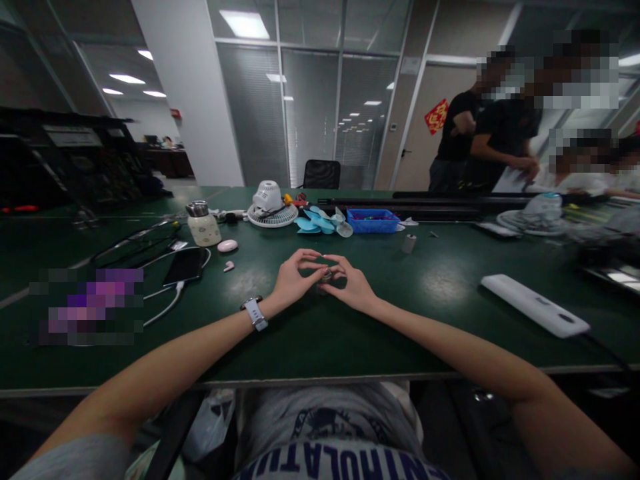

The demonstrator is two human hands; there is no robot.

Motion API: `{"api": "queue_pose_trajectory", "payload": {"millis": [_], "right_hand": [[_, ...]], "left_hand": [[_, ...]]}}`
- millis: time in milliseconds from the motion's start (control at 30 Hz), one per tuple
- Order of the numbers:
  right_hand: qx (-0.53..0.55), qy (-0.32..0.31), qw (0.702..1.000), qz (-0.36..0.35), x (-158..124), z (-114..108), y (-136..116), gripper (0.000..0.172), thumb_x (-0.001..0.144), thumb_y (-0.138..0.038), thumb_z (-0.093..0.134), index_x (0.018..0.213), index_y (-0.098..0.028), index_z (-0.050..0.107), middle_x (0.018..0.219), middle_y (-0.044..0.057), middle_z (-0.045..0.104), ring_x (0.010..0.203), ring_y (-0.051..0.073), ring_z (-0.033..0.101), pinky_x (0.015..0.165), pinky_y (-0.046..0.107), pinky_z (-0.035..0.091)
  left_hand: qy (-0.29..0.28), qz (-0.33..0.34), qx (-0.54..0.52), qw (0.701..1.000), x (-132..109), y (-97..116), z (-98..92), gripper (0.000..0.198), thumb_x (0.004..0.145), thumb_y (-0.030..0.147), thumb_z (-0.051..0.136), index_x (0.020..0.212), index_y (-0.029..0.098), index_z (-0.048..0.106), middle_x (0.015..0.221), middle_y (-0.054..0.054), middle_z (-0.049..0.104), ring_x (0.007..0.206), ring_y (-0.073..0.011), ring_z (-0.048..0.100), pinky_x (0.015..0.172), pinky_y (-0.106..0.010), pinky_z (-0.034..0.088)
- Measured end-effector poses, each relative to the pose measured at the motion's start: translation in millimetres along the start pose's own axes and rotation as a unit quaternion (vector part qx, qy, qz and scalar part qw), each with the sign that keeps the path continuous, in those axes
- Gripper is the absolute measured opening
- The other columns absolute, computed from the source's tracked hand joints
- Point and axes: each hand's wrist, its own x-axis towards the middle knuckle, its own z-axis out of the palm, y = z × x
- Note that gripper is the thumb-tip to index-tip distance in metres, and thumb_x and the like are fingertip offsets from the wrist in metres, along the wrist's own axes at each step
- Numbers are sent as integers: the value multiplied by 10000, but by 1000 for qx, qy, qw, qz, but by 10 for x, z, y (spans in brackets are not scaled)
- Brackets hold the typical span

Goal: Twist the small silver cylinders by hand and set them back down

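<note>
My left hand (299, 275) and my right hand (350, 283) meet above the green table, fingertips nearly touching. Between them is a small round metallic piece (327, 274), pinched by the fingers and partly covered by them; its exact kind does not show. A wristwatch (255, 313) with a pale strap is on my left wrist. To the right of my hands stands a small grey metal cylinder (409, 244). A pink earbud (229, 267) and its pink rounded case (227, 246) lie to the left.
Farther back are a white fan (273, 215), light-blue fan blades (320, 221) and a blue basket (373, 222). A patterned bottle (204, 227) and a cabled phone (184, 267) are left. A white power strip (535, 305) lies right. People stand beyond the table.
</note>
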Motion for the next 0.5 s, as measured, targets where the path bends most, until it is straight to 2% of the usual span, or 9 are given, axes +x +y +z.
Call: {"api": "queue_pose_trajectory", "payload": {"millis": [100,167,233,400,500], "right_hand": [[-1,5,1000,1,-3,2,-11,669,764,-323,721,1354,-258,413,1024,39,688,872,180,680,826,365,551],[-3,7,1000,5,-7,3,-13,699,762,-345,723,1374,-265,395,1027,40,689,886,183,677,839,371,546],[-5,6,1000,10,-8,0,-18,719,764,-360,721,1389,-274,375,1036,40,687,895,186,676,848,381,542],[-21,-12,1000,-3,17,-61,-18,719,760,-353,721,1392,-278,385,1055,39,683,888,181,677,848,376,542],[-57,3,998,-4,43,-180,66,687,748,-347,722,1369,-284,434,1031,30,683,849,170,676,829,357,544]], "left_hand": [[64,-4,3,998,52,-42,-16,404,770,381,705,1072,188,519,1108,-99,675,980,-197,698,860,-313,546],[82,-19,20,996,87,-119,-48,414,769,390,705,1075,190,511,1093,-100,683,1009,-203,690,878,-322,536],[57,-41,47,996,113,-228,-80,413,759,379,715,1073,193,521,1076,-95,694,999,-211,695,868,-337,534],[-62,-100,99,988,125,-432,-92,367,736,280,728,1045,194,549,889,-66,751,941,-230,714,898,-397,511],[-80,-88,123,985,113,-427,-80,366,744,312,723,1054,210,557,887,-62,766,1036,-239,684,953,-414,477]]}}
